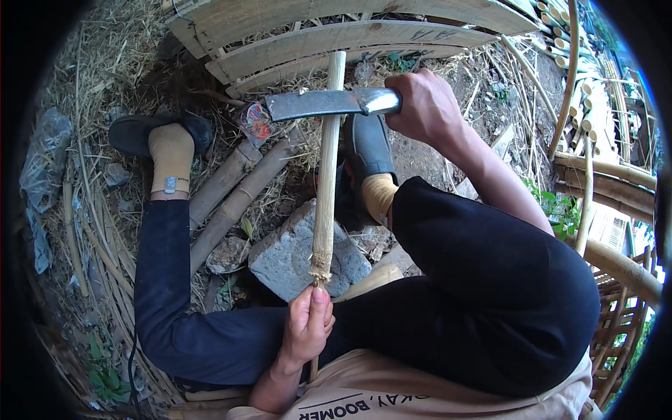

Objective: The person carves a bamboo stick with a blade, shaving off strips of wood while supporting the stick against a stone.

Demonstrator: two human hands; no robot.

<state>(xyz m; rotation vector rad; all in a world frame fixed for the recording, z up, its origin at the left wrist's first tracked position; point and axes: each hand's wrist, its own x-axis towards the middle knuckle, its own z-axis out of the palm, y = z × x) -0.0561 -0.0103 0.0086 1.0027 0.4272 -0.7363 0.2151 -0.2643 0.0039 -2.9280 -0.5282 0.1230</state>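
Observation:
My left hand (306, 325) is closed round the thin lower end of a pale, peeled wooden stick (325, 196). Just above the fingers the stick thickens, with a rough, frayed ring of fibres there. It points away from me, over a grey stone block (280, 255). My right hand (428, 105), farther off, grips a machete (308, 105) with a broad, dark blade pointing left. That blade crosses the stick near its far end; whether it touches the wood I cannot tell. The fist hides the machete's handle.
A slatted wooden crate (350, 38) stands at the far side. Bamboo pieces (241, 196) lie left of the stone, near my shoe (161, 133). Straw and clear plastic (45, 161) litter the left. Cut bamboo poles (591, 105) are stacked at far right, above a woven basket (619, 322).

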